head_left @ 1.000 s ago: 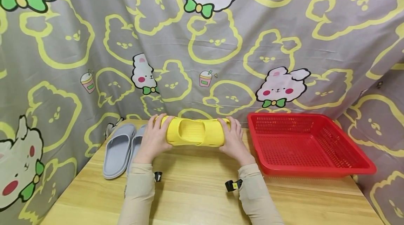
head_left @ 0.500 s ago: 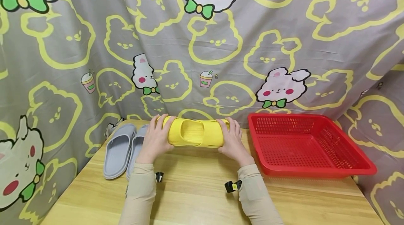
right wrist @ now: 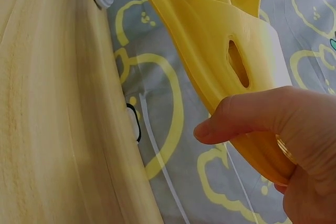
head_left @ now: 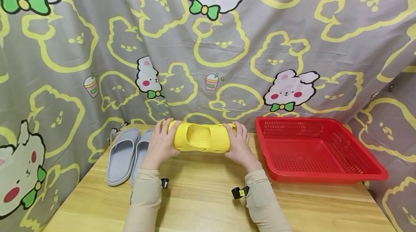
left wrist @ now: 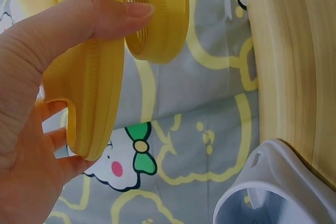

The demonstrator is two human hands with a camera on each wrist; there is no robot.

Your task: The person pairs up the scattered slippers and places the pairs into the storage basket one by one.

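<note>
A pair of yellow slippers [head_left: 219, 138], apparently fitted into each other, is held sideways above the wooden table. My left hand [head_left: 163, 141] grips their left end; in the left wrist view its thumb lies across the edges of both yellow slippers [left wrist: 100, 98], and fingertips show at the far side. The right end is in my right hand [head_left: 241, 145]. From the right wrist, the thumb presses along the sole side of a yellow slipper [right wrist: 210, 40] with an oval slot in its strap. Most of the right fingers are hidden there.
Two grey slippers [head_left: 121, 161] stand side by side on the table's left, partly behind my left arm. To the right is a red perforated plastic basket [head_left: 320, 175]. A patterned grey curtain [head_left: 182, 51] hangs behind the wooden table [head_left: 201, 196].
Over the last second the yellow slippers and both hands stay almost in place, with only a very slight shift of the left hand to the right.
</note>
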